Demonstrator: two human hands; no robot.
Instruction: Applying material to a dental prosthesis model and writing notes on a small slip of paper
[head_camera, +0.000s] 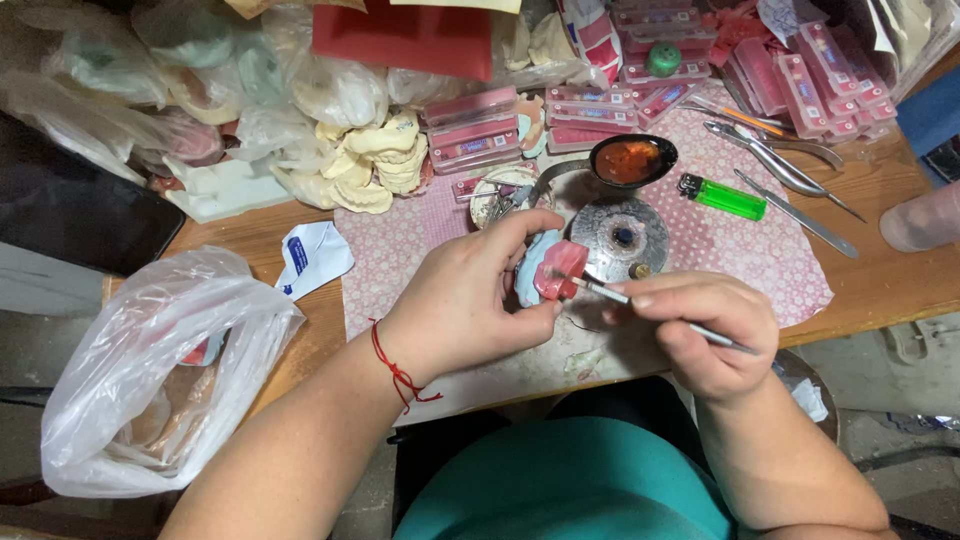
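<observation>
Item: dental cast (545, 270), one, pale blue base with pink wax on top, held above the near edge of the surface (890, 280), over a pink patterned cloth (740, 250). Its long axis runs roughly up and down in the view, the pink face turned toward the right.

Metal hand instrument (620, 296), one, slim. Long axis runs from upper left to lower right; the tip points left and touches the pink wax, the handle end sticks out past the right palm.

Left hand (470, 300): curled closed around the cast, thumb below, fingers over the top. A red string is tied at the wrist.

Right hand (705, 330): pinched closed on the instrument, pen-style.

Just beyond the cast: round metal burner (622, 235), one; ladle (632, 160) with orange-red contents, one; green lighter (722, 197), one.

Right side: pliers (775, 160), one; long metal probe (800, 215), one.

Far edge: flat pink boxes (472, 130), many, stacked and scattered, not countable. Cream-coloured plaster casts (375, 165), a pile, count unclear.

Left: clear plastic bag (150, 370), one, hanging off the near corner; more bags heaped behind.
</observation>
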